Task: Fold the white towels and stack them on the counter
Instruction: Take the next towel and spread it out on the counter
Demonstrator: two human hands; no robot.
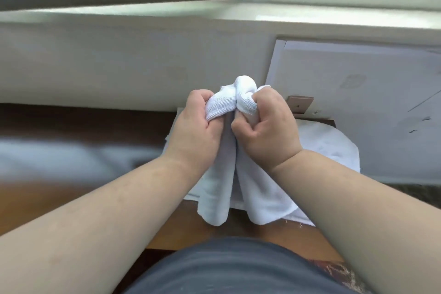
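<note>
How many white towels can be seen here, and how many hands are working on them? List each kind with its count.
White towels: 2, a held towel bunched in both hands, and a flat towel on the wooden counter beneath it.
Hands: 2, the left hand and the right hand.
Total: 4

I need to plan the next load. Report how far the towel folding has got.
Done: at least one white towel lying flat on the brown wooden counter, under the hands. In hand: the left hand and right hand both grip a bunched white terry towel, unfolded, its ends hanging down. Left: fold it and stack it; any further towels aren't clearly visible.
</note>
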